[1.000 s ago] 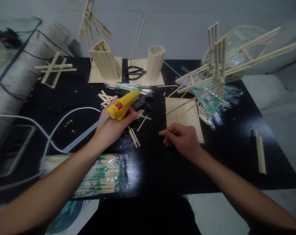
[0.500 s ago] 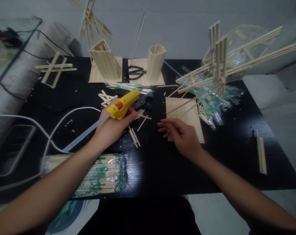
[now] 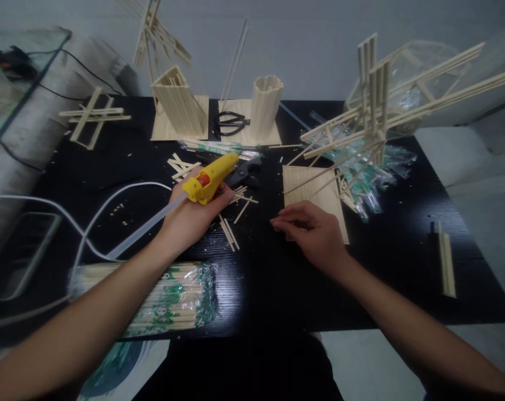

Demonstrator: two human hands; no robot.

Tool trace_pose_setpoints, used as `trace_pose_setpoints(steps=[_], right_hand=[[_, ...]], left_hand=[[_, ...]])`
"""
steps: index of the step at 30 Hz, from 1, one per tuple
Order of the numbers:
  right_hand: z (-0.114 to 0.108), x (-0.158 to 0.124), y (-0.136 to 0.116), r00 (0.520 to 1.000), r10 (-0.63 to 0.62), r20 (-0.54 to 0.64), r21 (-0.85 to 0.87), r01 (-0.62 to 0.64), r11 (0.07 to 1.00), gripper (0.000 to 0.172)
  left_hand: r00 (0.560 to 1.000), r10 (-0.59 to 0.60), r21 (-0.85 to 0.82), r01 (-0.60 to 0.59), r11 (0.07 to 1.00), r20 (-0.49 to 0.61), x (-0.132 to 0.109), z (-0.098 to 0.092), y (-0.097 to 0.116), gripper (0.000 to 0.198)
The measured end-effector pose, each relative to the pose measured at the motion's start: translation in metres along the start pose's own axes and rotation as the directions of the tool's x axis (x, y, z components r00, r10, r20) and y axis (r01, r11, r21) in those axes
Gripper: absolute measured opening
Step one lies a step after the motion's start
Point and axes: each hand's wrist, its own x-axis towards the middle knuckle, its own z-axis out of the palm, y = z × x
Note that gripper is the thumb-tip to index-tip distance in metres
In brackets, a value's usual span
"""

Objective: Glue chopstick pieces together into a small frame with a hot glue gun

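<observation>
Head view: a glue gun (image 3: 218, 170) is held by the left hand (image 3: 194, 218); the right hand (image 3: 315, 227) is narrowed, contents unclear; gluing seems readied, careful aiming needed.

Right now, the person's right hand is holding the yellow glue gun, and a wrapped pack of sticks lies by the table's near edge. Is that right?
Not quite: the head view shows the left hand holding the yellow glue gun; the right hand is apart from it. The wrapped pack of sticks does lie by the near edge of the table.
</observation>
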Motion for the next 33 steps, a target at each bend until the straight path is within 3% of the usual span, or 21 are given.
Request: trace_pose_setpoints(steps=[12,18,33], right_hand=[[-0.0011,-0.0019,-0.0023,0.992,-0.126,-0.008,-0.132,0.124,0.983,0.037],[-0.0025,-0.0009,0.0022,0.986,-0.169,-0.004,-0.179,0.166,0.970,0.036],[-0.0011,0.0022,0.0025,0.998,-0.062,0.030,-0.076,0.064,0.995,0.021]], left_hand=[[1.000,0.019,-0.009,-0.020,1.000,-0.005,0.0002,0.0003,-0.0006,0.028],[1.000,0.006,-0.010,-0.006,1.000,-0.005,-0.0002,0.0003,0.0003,0.026],[1.000,0.010,-0.015,-0.009,1.000,0.012,0.0005,0.0002,-0.0007,0.027]])
